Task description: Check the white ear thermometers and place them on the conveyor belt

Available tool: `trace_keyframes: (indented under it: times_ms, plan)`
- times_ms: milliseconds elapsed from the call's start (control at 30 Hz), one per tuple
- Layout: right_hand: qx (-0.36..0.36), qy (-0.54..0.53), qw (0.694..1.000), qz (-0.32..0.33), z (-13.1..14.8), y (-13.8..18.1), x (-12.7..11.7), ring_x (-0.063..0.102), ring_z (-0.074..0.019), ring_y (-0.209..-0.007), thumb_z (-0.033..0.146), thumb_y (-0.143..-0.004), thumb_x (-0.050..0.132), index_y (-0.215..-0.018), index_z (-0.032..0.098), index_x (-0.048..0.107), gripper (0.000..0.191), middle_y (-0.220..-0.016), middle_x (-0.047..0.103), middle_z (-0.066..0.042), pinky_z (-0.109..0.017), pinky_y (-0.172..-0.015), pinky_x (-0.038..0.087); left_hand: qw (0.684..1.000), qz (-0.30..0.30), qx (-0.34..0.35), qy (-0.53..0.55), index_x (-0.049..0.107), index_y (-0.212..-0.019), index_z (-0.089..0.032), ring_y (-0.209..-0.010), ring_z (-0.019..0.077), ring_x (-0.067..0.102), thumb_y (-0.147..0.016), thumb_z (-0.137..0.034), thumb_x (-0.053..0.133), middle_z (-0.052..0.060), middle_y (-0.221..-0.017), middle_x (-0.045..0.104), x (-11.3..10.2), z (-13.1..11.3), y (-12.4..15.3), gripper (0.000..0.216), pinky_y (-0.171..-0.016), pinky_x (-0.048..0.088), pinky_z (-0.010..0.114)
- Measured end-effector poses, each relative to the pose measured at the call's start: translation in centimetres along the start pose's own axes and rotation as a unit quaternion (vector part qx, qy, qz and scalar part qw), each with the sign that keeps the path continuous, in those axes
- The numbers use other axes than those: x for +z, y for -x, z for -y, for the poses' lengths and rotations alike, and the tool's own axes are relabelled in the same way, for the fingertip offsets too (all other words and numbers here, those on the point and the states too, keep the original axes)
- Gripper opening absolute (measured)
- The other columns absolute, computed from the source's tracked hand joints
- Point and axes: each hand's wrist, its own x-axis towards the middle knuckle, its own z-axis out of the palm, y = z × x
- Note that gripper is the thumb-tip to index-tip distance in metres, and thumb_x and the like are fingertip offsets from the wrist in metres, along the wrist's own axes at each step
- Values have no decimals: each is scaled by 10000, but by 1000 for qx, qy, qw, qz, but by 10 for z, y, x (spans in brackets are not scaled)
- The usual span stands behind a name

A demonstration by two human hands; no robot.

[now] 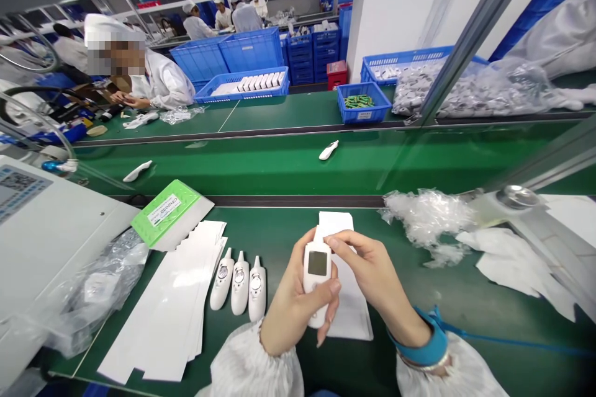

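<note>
Head view. Listed on the far table (279, 115): blue tray (251, 95), with white items (261, 80) lined up in a row; small labelled blue bin (347, 114), filled with green pieces (358, 101); wide blue basket (367, 72), with white parts (393, 71); clear bag (507, 90), stuffed with pale parts. Logged behind: blue crates (300, 65), stacked, contents too small to identify. Noted on the near table (279, 223), at left: clear plastic bag (112, 273), contents blurred by the film. Counted beside white sheets (162, 291): three white devices (239, 288), side by side.

Found in the left hand (295, 304), above a paper stack (351, 316): white handheld device (317, 280), grey screen upward, narrow tip pointing away. Saw left fingers (332, 309) clamped on it, thumb across the lower front. Saw right hand (372, 263) at its upper right edge, fingers (342, 248) bent, tips close together; could not tell whether gripping.
</note>
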Motion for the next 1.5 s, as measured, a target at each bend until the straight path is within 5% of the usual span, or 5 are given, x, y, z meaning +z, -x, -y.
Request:
trace_keyframes:
  times_ms: [233, 633, 833, 1033, 1500]
  plan:
    - [4, -20, 1000, 21, -8, 1, -6, 630, -171, -884, 446, -897, 598, -875, 249, 718, 232, -878, 719, -5, -281, -835, 466, 967, -6, -4, 255, 578, -1200, -172, -288, 47, 417, -1006, -405, 383, -41, -597, 569, -6, -9, -12, 361, -234, 382, 121]
    - [17, -9, 1000, -8, -15, 0, -19, 607, -165, -788, 475, -871, 599, -819, 243, 718, 266, -822, 702, -14, -274, -763, 488, 836, 45, 13, 546, 463, -1309, -38, -268, -32, 473, -1047, -183, 285, -72, -603, 545, -2, -10, -9, 349, -197, 108, -20]
    - [20, -12, 1000, -17, -17, 0, -20, 607, -171, -788, 471, -869, 599, -805, 235, 717, 272, -812, 697, -19, -284, -772, 488, 895, 1, -29, 445, 539, -1235, -65, -210, -39, 190, -1028, -297, 360, -100, -563, 444, -7, -15, -13, 358, -195, 68, 52]
    - [31, -18, 999, -23, -19, 1, -21, 620, -192, -787, 485, -854, 613, -810, 218, 718, 291, -803, 701, -38, -320, -780, 505, 989, -64, 20, 135, 562, -1136, -150, -355, 17, 380, -929, -355, 550, -33, -729, 509, 1, -18, -13, 292, -284, 204, 137]
    - [24, -43, 999, -3, -17, 5, -18, 635, -185, -817, 454, -879, 617, -817, 230, 712, 251, -824, 702, -30, -299, -768, 521, 965, -213, 67, -136, 382, -1275, -250, -398, 33, 351, -850, -327, 676, -71, -657, 505, 26, -18, 2, 522, -364, 300, 148]
